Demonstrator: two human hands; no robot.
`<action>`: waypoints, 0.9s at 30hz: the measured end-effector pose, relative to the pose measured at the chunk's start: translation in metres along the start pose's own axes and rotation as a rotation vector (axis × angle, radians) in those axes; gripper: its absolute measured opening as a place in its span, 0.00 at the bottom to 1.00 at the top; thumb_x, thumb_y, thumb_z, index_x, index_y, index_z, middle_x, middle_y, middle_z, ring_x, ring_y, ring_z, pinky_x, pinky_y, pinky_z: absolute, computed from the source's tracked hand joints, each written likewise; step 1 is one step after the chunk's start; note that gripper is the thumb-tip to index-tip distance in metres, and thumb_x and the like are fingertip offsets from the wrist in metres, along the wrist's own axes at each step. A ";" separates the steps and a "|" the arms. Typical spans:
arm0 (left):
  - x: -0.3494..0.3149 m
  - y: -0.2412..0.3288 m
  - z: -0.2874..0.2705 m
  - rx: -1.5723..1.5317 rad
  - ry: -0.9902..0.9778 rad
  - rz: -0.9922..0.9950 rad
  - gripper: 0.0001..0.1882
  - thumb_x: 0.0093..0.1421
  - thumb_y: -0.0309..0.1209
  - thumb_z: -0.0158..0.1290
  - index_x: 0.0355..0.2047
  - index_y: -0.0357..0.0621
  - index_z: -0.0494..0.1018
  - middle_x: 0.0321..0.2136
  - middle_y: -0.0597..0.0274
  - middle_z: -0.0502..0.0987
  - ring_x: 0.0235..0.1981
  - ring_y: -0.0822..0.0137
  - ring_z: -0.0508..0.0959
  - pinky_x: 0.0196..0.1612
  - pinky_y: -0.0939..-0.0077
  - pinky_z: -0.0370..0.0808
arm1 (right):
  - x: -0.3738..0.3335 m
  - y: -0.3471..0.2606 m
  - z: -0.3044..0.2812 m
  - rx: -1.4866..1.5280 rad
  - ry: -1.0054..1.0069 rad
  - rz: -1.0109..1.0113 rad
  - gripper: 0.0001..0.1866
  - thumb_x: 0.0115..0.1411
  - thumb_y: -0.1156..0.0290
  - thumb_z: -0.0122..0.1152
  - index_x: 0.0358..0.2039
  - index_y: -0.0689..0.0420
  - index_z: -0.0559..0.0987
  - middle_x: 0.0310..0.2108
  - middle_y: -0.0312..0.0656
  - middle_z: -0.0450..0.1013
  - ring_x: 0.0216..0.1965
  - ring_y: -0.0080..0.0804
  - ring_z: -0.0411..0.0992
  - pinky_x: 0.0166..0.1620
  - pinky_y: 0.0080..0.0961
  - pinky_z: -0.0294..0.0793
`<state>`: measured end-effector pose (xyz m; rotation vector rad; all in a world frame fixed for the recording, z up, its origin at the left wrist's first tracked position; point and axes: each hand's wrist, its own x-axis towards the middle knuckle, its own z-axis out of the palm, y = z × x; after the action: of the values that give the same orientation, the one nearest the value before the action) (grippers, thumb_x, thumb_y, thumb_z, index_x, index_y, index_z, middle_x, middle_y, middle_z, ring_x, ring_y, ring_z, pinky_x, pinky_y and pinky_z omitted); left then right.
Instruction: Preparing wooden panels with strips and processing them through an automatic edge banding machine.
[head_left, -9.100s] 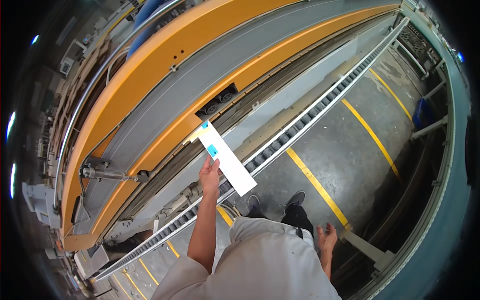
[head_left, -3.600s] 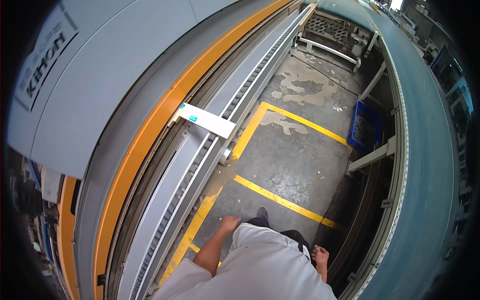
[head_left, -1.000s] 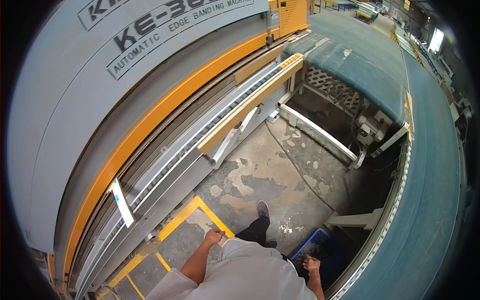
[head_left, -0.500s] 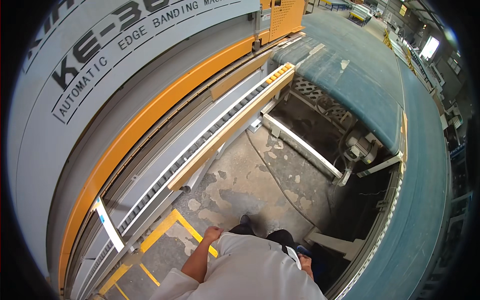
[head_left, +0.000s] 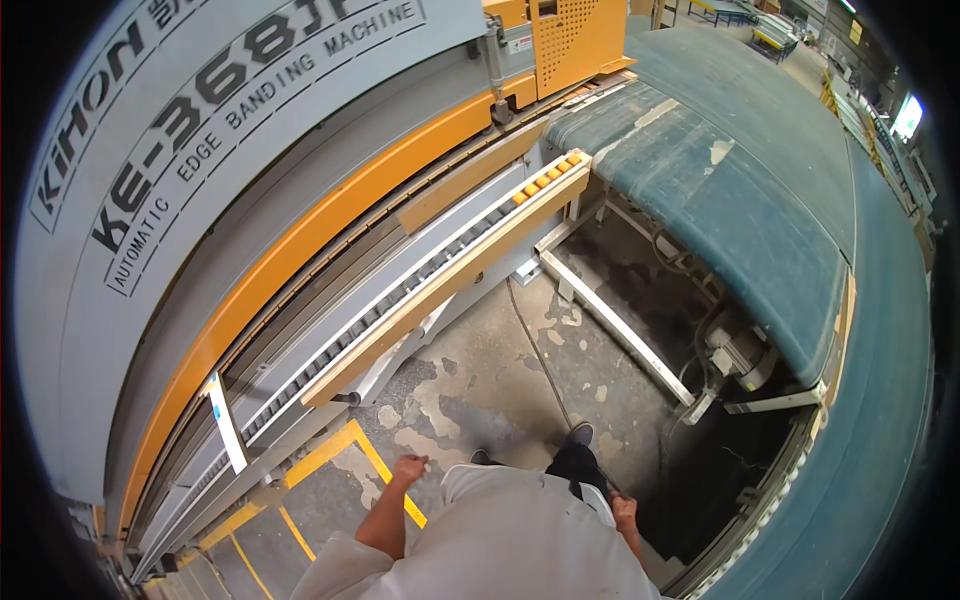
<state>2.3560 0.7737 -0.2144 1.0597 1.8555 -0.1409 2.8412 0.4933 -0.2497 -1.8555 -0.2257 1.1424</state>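
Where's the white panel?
Head view, lower left: the white panel lies across the roller track, its upper end near the orange rail.

Worn factory floor beside a broad green conveyor.
The green conveyor belt (head_left: 720, 195) turns along the right side, scuffed pale near its end; a grey motor (head_left: 738, 357) sits under its edge; a white beam (head_left: 615, 325) runs low above the concrete floor (head_left: 490, 340); a dark cable (head_left: 531, 343) crosses pale worn patches (head_left: 432, 395); yellow lines (head_left: 385, 472) mark the lower left; a bright light (head_left: 908, 117) shows far right.
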 end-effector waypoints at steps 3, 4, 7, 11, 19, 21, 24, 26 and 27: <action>-0.039 0.038 0.039 0.077 -0.081 -0.071 0.24 0.60 0.52 0.50 0.36 0.45 0.82 0.27 0.59 0.83 0.32 0.63 0.83 0.41 0.69 0.78 | 0.045 -0.037 -0.033 0.111 -0.004 0.113 0.11 0.60 0.65 0.62 0.29 0.61 0.83 0.18 0.36 0.73 0.20 0.23 0.69 0.23 0.23 0.66; -0.048 0.058 0.049 0.208 -0.099 -0.002 0.23 0.60 0.52 0.50 0.37 0.47 0.82 0.30 0.59 0.83 0.35 0.63 0.83 0.43 0.69 0.77 | 0.050 -0.046 -0.050 0.069 0.031 0.051 0.13 0.60 0.64 0.62 0.29 0.61 0.83 0.19 0.37 0.74 0.21 0.25 0.71 0.25 0.25 0.68; -0.053 0.086 0.067 0.312 -0.027 0.201 0.21 0.60 0.51 0.50 0.40 0.51 0.82 0.34 0.58 0.83 0.40 0.62 0.82 0.47 0.69 0.76 | 0.104 -0.062 -0.092 -0.271 0.081 -0.188 0.15 0.60 0.61 0.62 0.31 0.63 0.83 0.24 0.42 0.79 0.26 0.26 0.75 0.34 0.28 0.74; -0.063 0.151 0.077 0.138 0.043 0.212 0.20 0.58 0.51 0.54 0.40 0.52 0.82 0.37 0.57 0.83 0.42 0.60 0.82 0.47 0.68 0.76 | 0.138 -0.143 -0.101 -0.240 0.192 -0.141 0.13 0.59 0.66 0.64 0.35 0.65 0.82 0.25 0.37 0.78 0.27 0.19 0.71 0.32 0.22 0.72; -0.058 0.175 0.081 -0.098 0.037 0.139 0.22 0.56 0.49 0.57 0.41 0.45 0.82 0.33 0.53 0.83 0.36 0.57 0.83 0.43 0.67 0.78 | 0.163 -0.293 -0.044 -0.135 0.180 -0.262 0.15 0.58 0.67 0.66 0.41 0.66 0.80 0.27 0.34 0.76 0.27 0.17 0.69 0.32 0.18 0.71; -0.047 0.158 0.092 0.104 0.107 0.237 0.21 0.57 0.48 0.56 0.40 0.44 0.82 0.33 0.51 0.83 0.36 0.55 0.83 0.43 0.66 0.78 | 0.163 -0.315 -0.018 -0.139 0.158 -0.383 0.15 0.60 0.66 0.65 0.41 0.64 0.81 0.27 0.30 0.74 0.27 0.15 0.68 0.33 0.15 0.68; -0.018 0.113 0.106 0.186 0.084 0.244 0.20 0.58 0.45 0.54 0.39 0.43 0.82 0.36 0.47 0.82 0.40 0.55 0.83 0.45 0.64 0.77 | 0.157 -0.346 0.024 -0.179 0.096 -0.410 0.14 0.60 0.66 0.65 0.42 0.63 0.81 0.26 0.29 0.74 0.27 0.14 0.67 0.32 0.15 0.68; -0.021 0.122 0.108 0.211 0.066 0.243 0.19 0.59 0.45 0.53 0.38 0.42 0.81 0.36 0.46 0.81 0.41 0.55 0.82 0.45 0.64 0.77 | 0.157 -0.363 0.047 -0.197 0.060 -0.443 0.15 0.60 0.66 0.65 0.42 0.63 0.82 0.26 0.30 0.76 0.27 0.15 0.68 0.32 0.17 0.70; -0.024 0.128 0.104 0.115 0.067 0.234 0.19 0.59 0.43 0.53 0.38 0.41 0.81 0.36 0.45 0.81 0.40 0.55 0.83 0.44 0.64 0.77 | 0.158 -0.370 0.058 -0.220 0.064 -0.478 0.15 0.59 0.66 0.65 0.42 0.63 0.82 0.26 0.32 0.77 0.27 0.16 0.70 0.33 0.19 0.71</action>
<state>2.5222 0.7850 -0.2090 1.3669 1.7840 -0.0762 2.9893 0.8258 -0.0686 -1.8837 -0.7396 0.7486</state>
